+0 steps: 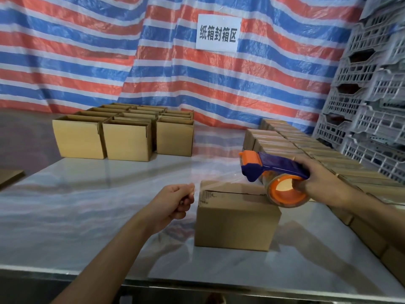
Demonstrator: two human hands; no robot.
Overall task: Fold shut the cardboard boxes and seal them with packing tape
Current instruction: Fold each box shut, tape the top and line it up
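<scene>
Box [236,220] sits near the front of the table [87,205], flaps folded down w/ the centre seam running left-right, not taped yet as far as I can tell. R hand [317,183] is wrapped round the tape dispenser [274,172], fingers hooked thru the orange roll core, holding it just over the box's right top edge. L hand [177,200] pinches the free end of the clear tape [203,185] betw. thumb and forefinger, just off the left edge, prob. so the strip hangs taut above the seam and goes down straight (film is faint, hard to trace). Tabletop is pale and glossy; open boxes [127,137] at back left, rows of closed boxes [306,150] along the right, grey crates [372,84] stacked beyond, striped tarp [109,51] w/ a paper sign [218,32] behind
</scene>
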